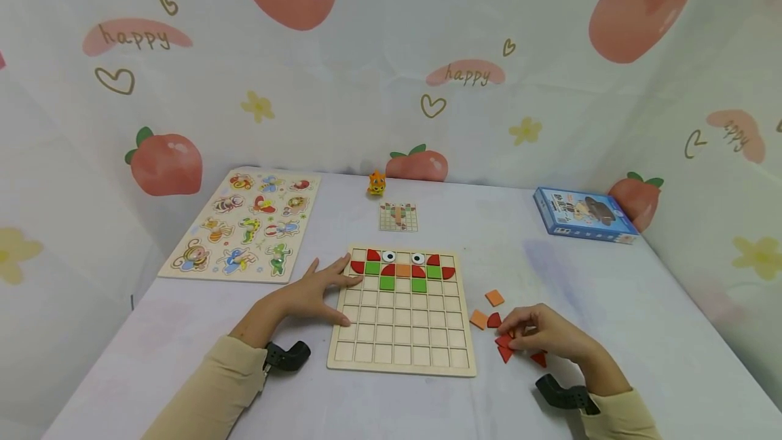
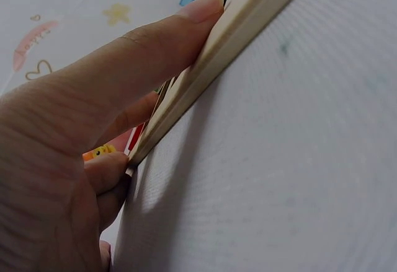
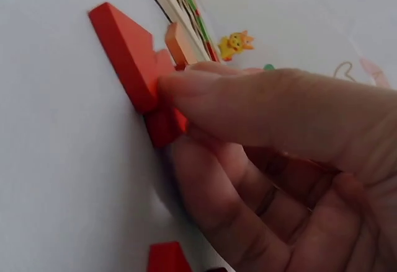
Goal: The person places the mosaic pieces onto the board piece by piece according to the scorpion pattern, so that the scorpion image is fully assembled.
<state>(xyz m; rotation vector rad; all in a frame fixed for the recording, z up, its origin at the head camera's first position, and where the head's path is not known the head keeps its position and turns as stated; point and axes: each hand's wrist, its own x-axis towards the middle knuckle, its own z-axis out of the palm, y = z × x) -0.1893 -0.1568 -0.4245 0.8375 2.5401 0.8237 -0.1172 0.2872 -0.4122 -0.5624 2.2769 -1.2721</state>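
A wooden grid board (image 1: 400,354) lies mid-table, with red, green and orange pieces and two eye discs set in its upper rows. My left hand (image 1: 318,294) rests along the board's left edge, fingers spread; the thumb (image 2: 155,46) touches the rim in the left wrist view. Right of the board, my right hand (image 1: 546,333) is over a small group of red pieces (image 1: 505,354). In the right wrist view its thumb and curled fingers pinch a red piece (image 3: 166,125), which overlaps other red ones; its full shape is hidden by the fingers.
Two orange squares (image 1: 495,298) and a red quarter-circle (image 1: 493,320) lie beside the board. Behind it are a small pattern card (image 1: 386,223) and a yellow-orange toy figure (image 1: 377,185). An insect puzzle board (image 1: 214,273) lies left; a blue box (image 1: 586,214) lies back right.
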